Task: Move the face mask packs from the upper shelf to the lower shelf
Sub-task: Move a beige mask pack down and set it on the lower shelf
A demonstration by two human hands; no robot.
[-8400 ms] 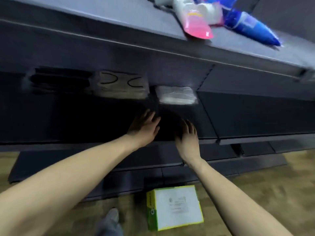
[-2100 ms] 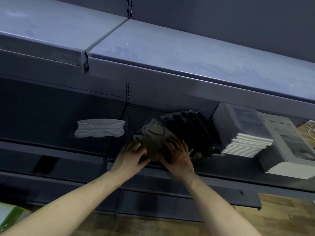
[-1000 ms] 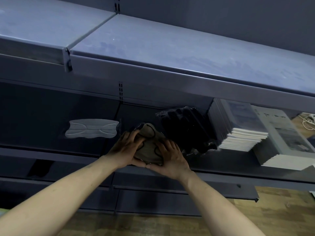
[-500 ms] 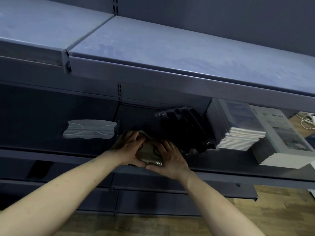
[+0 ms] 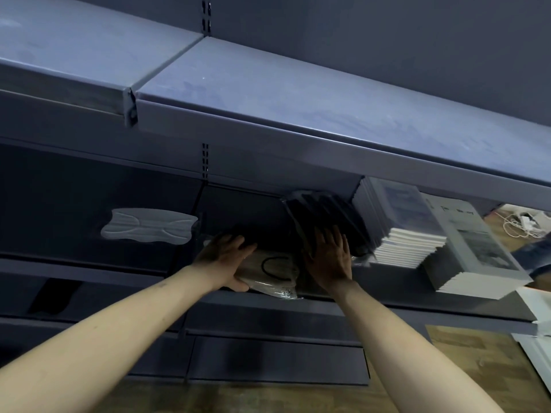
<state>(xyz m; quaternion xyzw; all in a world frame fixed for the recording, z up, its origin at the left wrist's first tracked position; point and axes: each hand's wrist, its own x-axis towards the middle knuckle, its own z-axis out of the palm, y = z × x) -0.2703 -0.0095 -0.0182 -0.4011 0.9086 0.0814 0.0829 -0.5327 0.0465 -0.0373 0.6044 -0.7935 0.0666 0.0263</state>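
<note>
A beige face mask pack [image 5: 275,274] with black ear loops lies at the front edge of the middle shelf [image 5: 402,305]. My left hand [image 5: 225,259] holds its left end, fingers flat on top and thumb at its near corner. My right hand [image 5: 329,256] rests with spread fingers on the lower end of a black face mask pack [image 5: 323,214], which leans against a stack of booklets. A white face mask pack [image 5: 149,225] lies further left on the same shelf level.
Two stacks of white booklets [image 5: 402,231] [image 5: 477,251] fill the shelf to the right of the black pack. A bare grey shelf [image 5: 268,93] juts out overhead. Lower shelves [image 5: 268,362] and a wooden floor [image 5: 465,359] are below; a white cable [image 5: 518,226] lies far right.
My right hand has left the beige pack and moved up right onto the black pack. The beige pack now lies flatter at the shelf edge, with only my left hand on it.
</note>
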